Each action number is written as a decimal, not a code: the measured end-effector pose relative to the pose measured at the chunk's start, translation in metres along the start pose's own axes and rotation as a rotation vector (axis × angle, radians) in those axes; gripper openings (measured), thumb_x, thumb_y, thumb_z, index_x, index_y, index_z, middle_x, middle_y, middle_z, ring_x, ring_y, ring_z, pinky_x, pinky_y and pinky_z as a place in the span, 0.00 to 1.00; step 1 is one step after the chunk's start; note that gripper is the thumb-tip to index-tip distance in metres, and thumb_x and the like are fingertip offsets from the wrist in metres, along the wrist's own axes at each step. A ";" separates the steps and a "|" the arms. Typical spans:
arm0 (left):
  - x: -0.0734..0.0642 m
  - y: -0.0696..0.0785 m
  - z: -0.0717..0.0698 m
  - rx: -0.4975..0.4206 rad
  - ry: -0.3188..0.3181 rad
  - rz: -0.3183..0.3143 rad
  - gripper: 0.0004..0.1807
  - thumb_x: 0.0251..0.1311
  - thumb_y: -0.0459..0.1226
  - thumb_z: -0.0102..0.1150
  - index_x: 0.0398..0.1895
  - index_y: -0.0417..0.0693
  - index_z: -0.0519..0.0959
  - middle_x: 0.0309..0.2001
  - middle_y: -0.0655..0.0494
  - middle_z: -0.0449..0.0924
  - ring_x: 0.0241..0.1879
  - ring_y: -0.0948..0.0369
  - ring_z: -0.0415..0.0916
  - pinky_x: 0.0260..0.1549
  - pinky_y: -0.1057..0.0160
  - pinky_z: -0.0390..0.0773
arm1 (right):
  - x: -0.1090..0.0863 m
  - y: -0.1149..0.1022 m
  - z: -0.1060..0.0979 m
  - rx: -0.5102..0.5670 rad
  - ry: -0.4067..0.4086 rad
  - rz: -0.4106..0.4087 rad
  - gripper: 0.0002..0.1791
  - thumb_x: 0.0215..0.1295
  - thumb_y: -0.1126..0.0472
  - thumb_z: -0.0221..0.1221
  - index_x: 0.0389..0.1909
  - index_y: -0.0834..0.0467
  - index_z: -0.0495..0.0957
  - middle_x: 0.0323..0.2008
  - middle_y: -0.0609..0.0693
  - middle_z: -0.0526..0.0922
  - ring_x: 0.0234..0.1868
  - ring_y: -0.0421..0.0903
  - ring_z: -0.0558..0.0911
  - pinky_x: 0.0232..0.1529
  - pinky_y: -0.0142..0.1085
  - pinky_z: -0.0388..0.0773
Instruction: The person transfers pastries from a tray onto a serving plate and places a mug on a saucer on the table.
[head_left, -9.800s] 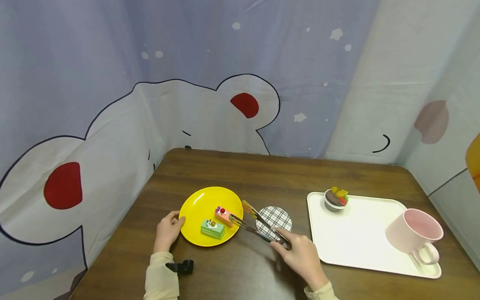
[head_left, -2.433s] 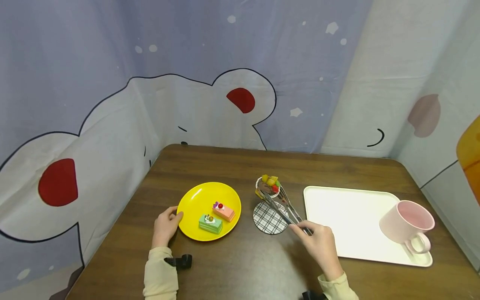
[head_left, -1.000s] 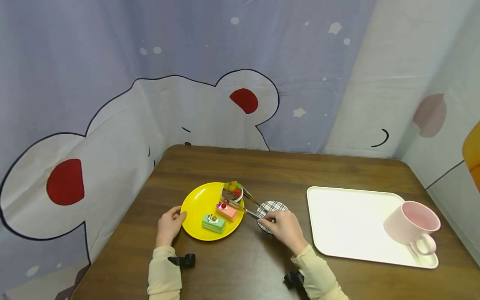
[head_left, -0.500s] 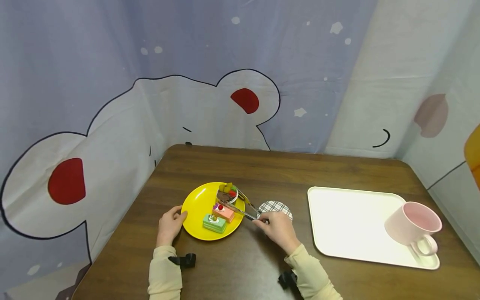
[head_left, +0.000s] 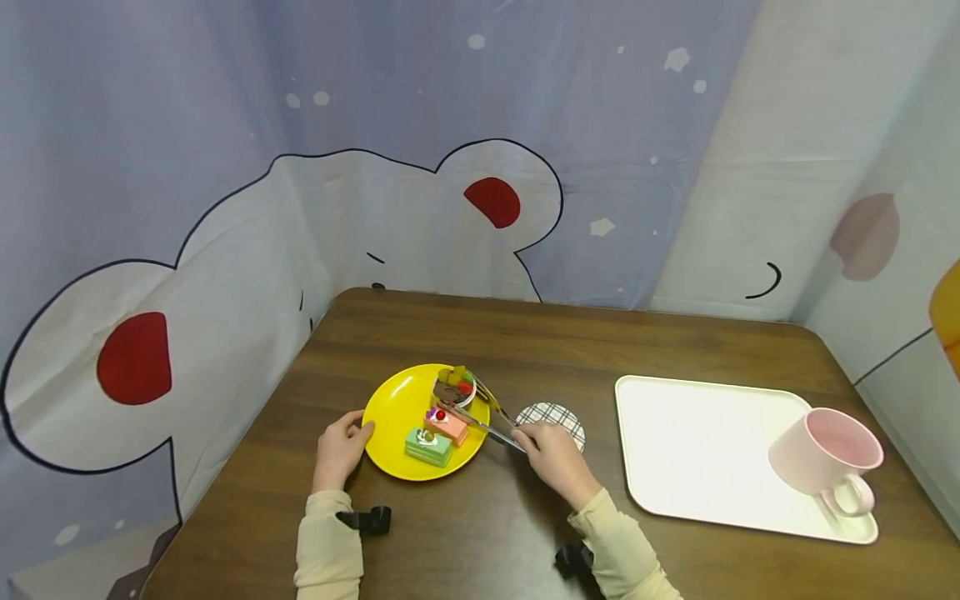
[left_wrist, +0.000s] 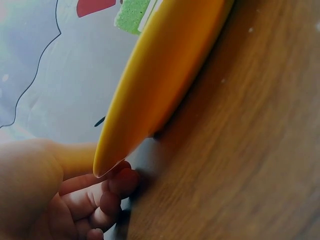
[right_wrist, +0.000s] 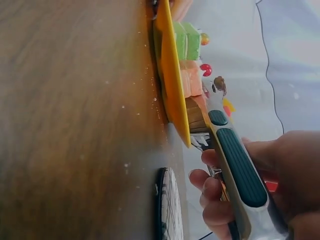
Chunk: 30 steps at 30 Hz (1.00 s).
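Observation:
My left hand [head_left: 340, 450] pinches the left rim of a yellow plate [head_left: 388, 412]; the left wrist view shows curled fingers [left_wrist: 120, 184] below the rim. My right hand [head_left: 555, 462] holds metal serving tongs [head_left: 497, 435] with a green ribbed grip [right_wrist: 242, 167]. The tongs reach over the plate's right rim, one arm on each side of a toy chocolate cupcake [head_left: 448, 392] topped with yellow, red and green fruit pieces. Nearer me on the plate lie a pink toy cake slice [head_left: 450, 428] with a red cherry and a green slice [head_left: 427, 448].
A round checked coaster [head_left: 555, 413] lies right of the plate, partly behind my right hand. Farther right, a white tray [head_left: 697, 450] bears a pink mug [head_left: 806, 454] at its right end. A patterned curtain [head_left: 615, 167] stands behind the wooden table [head_left: 570, 333].
Earlier the tongs were at the pink slice; then they carried the cupcake from the tray over the coaster onto the plate. In the last half second little moved. My left hand stayed at the rim.

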<state>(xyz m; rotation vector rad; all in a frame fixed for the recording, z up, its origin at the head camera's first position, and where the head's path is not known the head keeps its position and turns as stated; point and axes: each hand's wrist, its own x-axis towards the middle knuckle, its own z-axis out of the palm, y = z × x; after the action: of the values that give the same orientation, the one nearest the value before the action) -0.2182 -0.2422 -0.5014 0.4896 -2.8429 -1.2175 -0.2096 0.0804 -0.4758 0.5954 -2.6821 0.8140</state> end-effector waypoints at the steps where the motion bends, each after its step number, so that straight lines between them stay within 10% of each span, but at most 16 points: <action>1: 0.000 0.000 0.000 -0.001 -0.001 -0.001 0.24 0.60 0.45 0.48 0.57 0.42 0.69 0.26 0.51 0.75 0.25 0.59 0.67 0.27 0.66 0.62 | 0.000 0.000 0.000 0.004 -0.006 0.000 0.08 0.58 0.58 0.57 0.25 0.53 0.82 0.25 0.44 0.83 0.29 0.41 0.81 0.34 0.36 0.74; 30: -0.001 0.003 0.001 -0.018 -0.006 -0.032 0.24 0.61 0.45 0.48 0.58 0.42 0.68 0.26 0.51 0.72 0.25 0.59 0.65 0.26 0.66 0.62 | 0.000 0.005 -0.025 0.176 -0.148 0.094 0.10 0.54 0.55 0.60 0.36 0.53 0.84 0.33 0.46 0.85 0.34 0.42 0.81 0.35 0.31 0.73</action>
<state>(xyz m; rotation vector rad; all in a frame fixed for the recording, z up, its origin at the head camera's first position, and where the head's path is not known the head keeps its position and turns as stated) -0.2182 -0.2397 -0.5000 0.5330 -2.8375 -1.2504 -0.2088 0.0988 -0.4576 0.5935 -2.8092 1.0796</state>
